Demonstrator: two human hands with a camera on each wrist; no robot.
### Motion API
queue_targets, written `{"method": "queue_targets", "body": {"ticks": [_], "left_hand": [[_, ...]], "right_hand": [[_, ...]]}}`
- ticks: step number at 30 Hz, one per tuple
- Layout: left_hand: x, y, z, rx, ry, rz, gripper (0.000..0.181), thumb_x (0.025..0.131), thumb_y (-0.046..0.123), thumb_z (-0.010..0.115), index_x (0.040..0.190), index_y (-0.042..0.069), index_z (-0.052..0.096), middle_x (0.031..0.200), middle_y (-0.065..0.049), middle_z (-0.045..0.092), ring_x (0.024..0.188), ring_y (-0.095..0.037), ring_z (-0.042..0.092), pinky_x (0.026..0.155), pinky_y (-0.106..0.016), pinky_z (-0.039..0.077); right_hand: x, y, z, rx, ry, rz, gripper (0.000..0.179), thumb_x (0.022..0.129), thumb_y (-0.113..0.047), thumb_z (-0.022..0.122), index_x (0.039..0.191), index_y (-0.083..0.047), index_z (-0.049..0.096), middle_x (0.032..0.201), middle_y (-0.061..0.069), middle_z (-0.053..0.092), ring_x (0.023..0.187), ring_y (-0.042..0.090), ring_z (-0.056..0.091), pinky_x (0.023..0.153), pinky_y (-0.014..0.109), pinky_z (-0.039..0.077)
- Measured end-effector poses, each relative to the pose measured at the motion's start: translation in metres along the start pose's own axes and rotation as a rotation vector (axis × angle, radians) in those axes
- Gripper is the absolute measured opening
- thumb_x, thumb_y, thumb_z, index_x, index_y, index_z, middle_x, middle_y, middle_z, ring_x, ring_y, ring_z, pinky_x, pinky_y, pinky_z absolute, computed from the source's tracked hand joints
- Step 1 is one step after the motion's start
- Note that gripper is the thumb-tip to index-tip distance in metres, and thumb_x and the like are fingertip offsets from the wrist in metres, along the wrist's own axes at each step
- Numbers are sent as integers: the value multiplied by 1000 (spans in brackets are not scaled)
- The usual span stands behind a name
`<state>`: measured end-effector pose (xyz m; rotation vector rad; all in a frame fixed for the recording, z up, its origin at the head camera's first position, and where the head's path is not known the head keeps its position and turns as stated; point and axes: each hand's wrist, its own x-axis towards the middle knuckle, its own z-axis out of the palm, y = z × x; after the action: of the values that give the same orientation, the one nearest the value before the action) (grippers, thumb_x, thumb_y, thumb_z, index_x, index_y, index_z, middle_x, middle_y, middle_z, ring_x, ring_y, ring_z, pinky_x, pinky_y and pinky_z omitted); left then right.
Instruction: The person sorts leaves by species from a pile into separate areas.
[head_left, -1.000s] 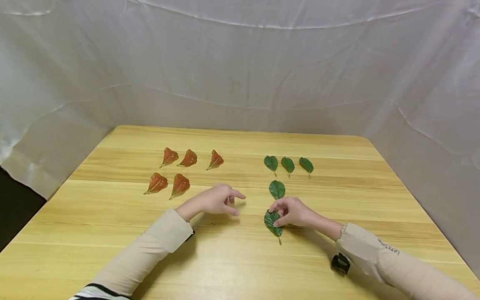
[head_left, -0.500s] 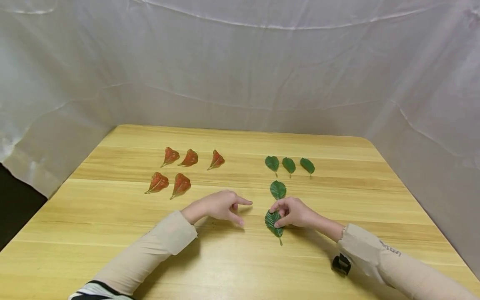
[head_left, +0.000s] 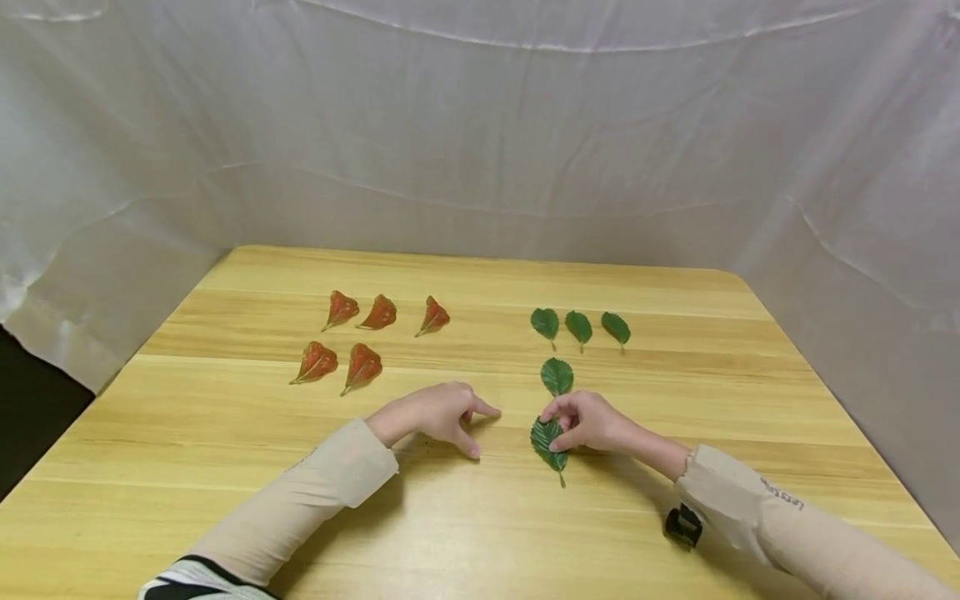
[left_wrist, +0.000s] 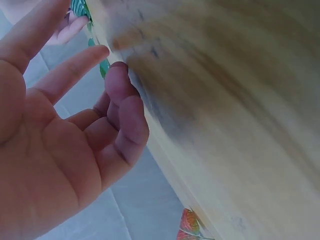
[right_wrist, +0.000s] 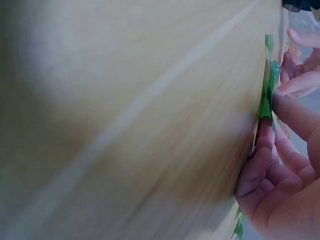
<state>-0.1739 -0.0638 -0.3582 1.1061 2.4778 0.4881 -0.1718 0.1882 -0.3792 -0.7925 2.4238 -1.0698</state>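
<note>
My right hand (head_left: pixel 588 422) pinches a dark green serrated leaf (head_left: pixel 542 442), thumb on its face and fingers at its upper edge. The leaf lies low over the wooden table, stem toward me. In the right wrist view this leaf (right_wrist: pixel 269 95) shows edge-on between thumb and fingers. Just behind the hand is another green leaf (head_left: pixel 557 375), its stem end partly hidden by the fingers. To the left of the held leaf, my left hand (head_left: pixel 442 414) hovers low with nothing in it. Its index finger and thumb (left_wrist: pixel 30 35) extend while the other fingers curl loosely.
Three green leaves (head_left: pixel 579 326) form a row at the back right of the table (head_left: pixel 465 533). On the left lie several red leaves (head_left: pixel 364 365) in two rows. A pale curtain (head_left: pixel 480 133) surrounds the table's back and sides.
My left hand has moved slightly right and toward me, its index finger now nearer the held leaf. The right hand keeps its pinch on the leaf in about the same place.
</note>
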Motion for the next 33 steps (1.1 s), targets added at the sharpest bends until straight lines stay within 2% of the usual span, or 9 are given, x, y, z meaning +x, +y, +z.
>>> {"method": "queue_targets", "body": {"ticks": [8,14,17,21,26,33], "left_hand": [[2,1,1,55,-13,-25,61,66,23,80,121,9,58,72,1,53,71,-11,42,67,-24,38],[1,2,3,58,-22,-59,61,66,20,80,122,11,56,74,1,51,73,-11,42,70,-26,40],[1,3,3,69,-24,-71,61,67,20,79,123,12,56,75,2,51,74,-11,42,70,-26,40],[1,3,4,79,-25,-76,60,67,21,79,123,13,56,76,3,50,75,-11,42,71,-26,39],[1,3,4,80,-26,-82,60,68,21,79,122,14,56,78,3,50,75,-10,41,70,-25,39],[1,4,4,73,-23,-80,60,67,21,79,122,13,57,80,3,51,76,-10,40,71,-25,38]], "right_hand": [[0,0,-1,23,-3,5,27,70,0,72,94,5,63,62,-1,50,56,10,42,49,21,36],[-2,-1,-6,71,29,53,28,72,-2,72,98,5,62,66,1,51,59,12,42,51,21,37],[-3,-2,-12,99,60,85,28,74,-3,71,100,5,62,67,2,52,57,12,41,48,21,36],[-5,-4,-23,164,104,121,28,77,-2,68,102,7,60,68,4,55,53,15,47,46,28,44],[-7,-1,-39,244,171,133,27,80,2,63,104,14,57,68,8,57,54,18,55,53,39,50],[-7,12,-59,299,264,195,28,82,7,57,107,18,54,72,9,60,56,21,60,60,39,51]]}}
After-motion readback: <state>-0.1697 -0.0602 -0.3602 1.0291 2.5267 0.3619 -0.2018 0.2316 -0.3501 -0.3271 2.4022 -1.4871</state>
